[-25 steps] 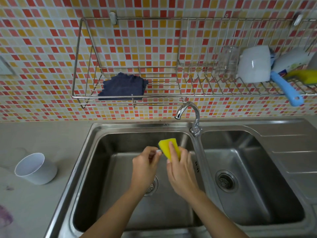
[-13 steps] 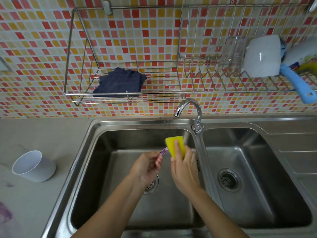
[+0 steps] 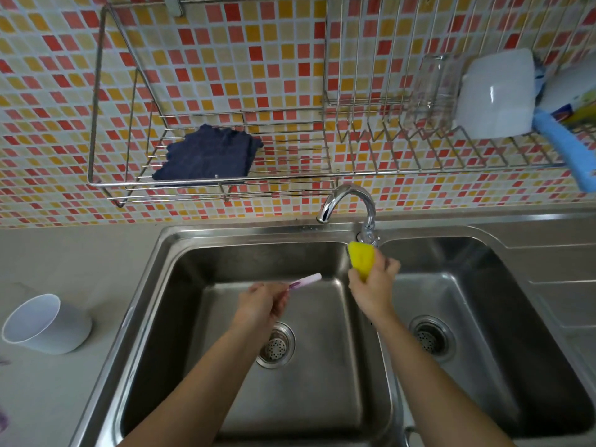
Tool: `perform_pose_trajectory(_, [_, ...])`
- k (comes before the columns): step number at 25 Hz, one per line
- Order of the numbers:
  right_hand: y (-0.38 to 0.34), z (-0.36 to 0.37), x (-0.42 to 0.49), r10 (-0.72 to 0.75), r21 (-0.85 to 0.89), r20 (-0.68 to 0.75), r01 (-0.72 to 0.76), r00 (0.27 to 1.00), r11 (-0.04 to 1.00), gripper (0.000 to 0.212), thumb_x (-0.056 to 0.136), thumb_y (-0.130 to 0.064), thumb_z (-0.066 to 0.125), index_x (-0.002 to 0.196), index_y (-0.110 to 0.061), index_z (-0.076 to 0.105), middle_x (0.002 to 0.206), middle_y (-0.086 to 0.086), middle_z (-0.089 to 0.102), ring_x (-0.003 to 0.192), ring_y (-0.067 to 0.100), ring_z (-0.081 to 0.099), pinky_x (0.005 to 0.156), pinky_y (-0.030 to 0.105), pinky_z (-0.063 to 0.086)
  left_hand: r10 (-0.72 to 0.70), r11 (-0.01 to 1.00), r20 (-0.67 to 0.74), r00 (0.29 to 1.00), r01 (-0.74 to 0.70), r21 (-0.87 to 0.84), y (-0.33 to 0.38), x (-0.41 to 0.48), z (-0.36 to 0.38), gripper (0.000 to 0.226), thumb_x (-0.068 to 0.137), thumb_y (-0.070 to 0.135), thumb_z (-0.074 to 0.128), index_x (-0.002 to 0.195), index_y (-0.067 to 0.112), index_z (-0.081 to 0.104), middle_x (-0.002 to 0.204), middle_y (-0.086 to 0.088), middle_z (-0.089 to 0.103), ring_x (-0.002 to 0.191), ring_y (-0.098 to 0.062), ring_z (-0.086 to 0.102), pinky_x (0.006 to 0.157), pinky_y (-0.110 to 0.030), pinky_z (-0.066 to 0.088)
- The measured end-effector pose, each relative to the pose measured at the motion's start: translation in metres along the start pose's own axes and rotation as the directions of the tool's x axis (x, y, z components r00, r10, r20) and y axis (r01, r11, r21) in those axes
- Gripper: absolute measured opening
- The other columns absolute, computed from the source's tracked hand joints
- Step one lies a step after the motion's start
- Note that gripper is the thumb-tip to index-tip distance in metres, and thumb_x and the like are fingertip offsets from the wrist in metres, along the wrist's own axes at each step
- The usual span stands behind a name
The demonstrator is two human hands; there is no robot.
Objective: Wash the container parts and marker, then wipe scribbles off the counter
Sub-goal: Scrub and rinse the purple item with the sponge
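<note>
both hands hang over the left basin of the sink (image 3: 167, 253). left hand (image 3: 263, 306) pinches the marker (image 3: 305, 281) by its near end; the marker is slim, pale with purple smears, and points up and to the right. right hand (image 3: 374, 290), apart from it, grips a yellow sponge (image 3: 361, 258) just below the tap (image 3: 350, 201). on the counter at far left a white cup (image 3: 45, 324) lies tilted, mouth facing left. a dark cloth (image 3: 206, 154) sits on the wall rack (image 3: 96, 124).
</note>
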State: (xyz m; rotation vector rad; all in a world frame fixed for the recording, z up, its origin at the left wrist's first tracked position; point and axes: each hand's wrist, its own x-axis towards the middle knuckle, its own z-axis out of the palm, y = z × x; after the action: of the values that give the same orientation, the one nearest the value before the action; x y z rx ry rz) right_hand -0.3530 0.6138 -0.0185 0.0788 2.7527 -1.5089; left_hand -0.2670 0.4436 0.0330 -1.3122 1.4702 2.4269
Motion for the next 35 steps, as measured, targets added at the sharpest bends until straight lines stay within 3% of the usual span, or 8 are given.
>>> perform_pose_trajectory(5, [0.011,0.001,0.04,-0.024,-0.159,0.217,0.06,0.976,0.985,0.07,0.087,-0.019,0.057,0.147,-0.012,0.02,0.155,0.01,0.005,0.134,0.031,0.032,0.106,0.032,0.028,0.267,0.935,0.006,0.964,-0.26,0.242,0.008,-0.006,-0.004,0.01,0.084,0.0,0.062,0.075,0.001,0.057,0.058,-0.009,0.052,0.053,-0.016,0.044,0.056,-0.026,0.037])
perform_pose_trajectory(11, [0.027,0.015,0.028,-0.154,-0.315,0.445,0.315,0.882,0.895,0.075,0.085,-0.025,0.058,0.147,-0.009,0.017,0.156,0.0,0.007,0.134,0.027,0.034,0.108,0.039,0.033,0.27,0.927,-0.024,0.963,-0.253,0.277,0.001,0.004,-0.008,0.012,0.083,0.003,0.064,0.072,0.003,0.058,0.059,-0.009,0.055,0.054,-0.018,0.046,0.056,-0.027,0.038])
perform_pose_trajectory(16, [0.007,0.032,-0.007,-0.198,-0.194,0.113,0.217,0.974,0.957,0.073,0.089,-0.023,0.051,0.148,-0.017,0.009,0.143,0.01,0.025,0.112,0.022,0.046,0.09,0.031,0.04,0.261,0.93,-0.07,0.963,-0.231,0.286,0.002,0.013,-0.001,0.009,0.084,0.004,0.062,0.075,0.005,0.061,0.06,-0.007,0.057,0.059,-0.018,0.049,0.06,-0.027,0.042])
perform_pose_trajectory(21, [-0.009,0.034,-0.016,-0.422,-0.242,0.218,0.468,0.88,0.85,0.073,0.089,-0.054,0.022,0.149,-0.015,0.006,0.145,0.015,0.025,0.118,0.026,0.044,0.092,0.037,0.043,0.091,0.991,0.034,0.995,-0.094,0.096,0.006,0.027,0.031,0.026,0.085,-0.007,0.056,0.062,0.0,0.067,0.056,-0.011,0.061,0.055,-0.018,0.055,0.057,-0.022,0.047])
perform_pose_trajectory(25, [-0.005,0.026,-0.004,-0.385,-0.322,0.14,0.41,0.912,0.853,0.061,0.098,-0.039,0.027,0.148,-0.02,-0.001,0.149,0.016,0.02,0.123,0.03,0.041,0.096,0.04,0.042,-0.034,0.993,0.115,0.993,0.021,0.116,0.014,0.021,0.048,0.018,0.089,-0.006,0.053,0.072,-0.006,0.061,0.045,-0.006,0.061,0.035,-0.004,0.054,0.038,-0.009,0.044])
perform_pose_trajectory(28, [-0.005,0.023,-0.008,-0.432,-0.369,0.208,0.479,0.878,0.796,0.061,0.096,-0.038,0.024,0.15,-0.017,0.005,0.15,0.016,0.023,0.125,0.033,0.04,0.098,0.045,0.04,-0.048,0.992,0.118,0.992,0.034,0.119,0.019,0.027,0.05,0.02,0.091,-0.004,0.05,0.072,-0.003,0.058,0.037,-0.002,0.058,0.03,-0.002,0.051,0.033,-0.009,0.04])
perform_pose_trajectory(32, [-0.005,0.023,-0.006,-0.401,-0.337,0.175,0.437,0.899,0.834,0.067,0.095,-0.023,0.044,0.149,-0.015,0.005,0.15,0.016,0.023,0.126,0.033,0.039,0.099,0.044,0.04,-0.031,0.976,0.132,0.991,0.001,0.217,0.021,0.019,0.058,0.025,0.093,0.0,0.05,0.069,-0.002,0.058,0.041,-0.002,0.054,0.031,-0.002,0.046,0.033,-0.009,0.036])
perform_pose_trajectory(35, [-0.007,0.02,-0.005,-0.339,-0.347,0.148,0.369,0.929,0.862,0.064,0.097,-0.024,0.04,0.149,-0.015,0.004,0.152,0.014,0.02,0.129,0.029,0.036,0.101,0.04,0.04,0.018,0.931,0.12,0.993,-0.06,0.36,0.021,0.02,0.058,0.025,0.092,0.006,0.053,0.07,0.0,0.061,0.057,-0.008,0.057,0.051,-0.012,0.049,0.047,-0.015,0.043])
